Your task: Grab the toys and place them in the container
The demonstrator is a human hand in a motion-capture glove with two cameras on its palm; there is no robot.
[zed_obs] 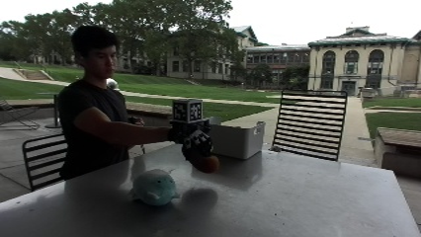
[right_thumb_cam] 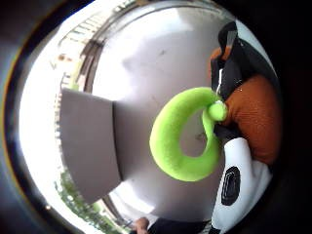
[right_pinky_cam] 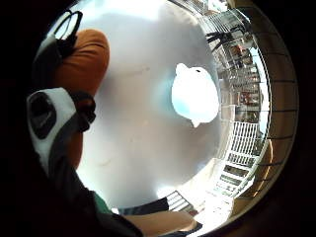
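- Thumb-side palm view: we find the gloved right hand (right_thumb_cam: pixel 246 122) with its orange-tipped fingers (right_thumb_cam: pixel 253 114) curled onto one end of a bright green ring toy (right_thumb_cam: pixel 180 141), pinching it; the rest of the ring hangs free over the grey table (right_thumb_cam: pixel 161 63).
- Outside view: we note the same hand (zed_obs: pixel 197 145) raised above the table (zed_obs: pixel 296 197), just in front of a white container (zed_obs: pixel 238 139); the green ring cannot be made out from here.
- We cannot tell what the container holds; its interior is hidden by the near wall.
- A pale teal plush toy (zed_obs: pixel 154 187) lies on the table, near the person's edge and apart from the container.
- Little-finger-side palm view: we see this plush (right_pinky_cam: pixel 195 95) lying on the tabletop, untouched.
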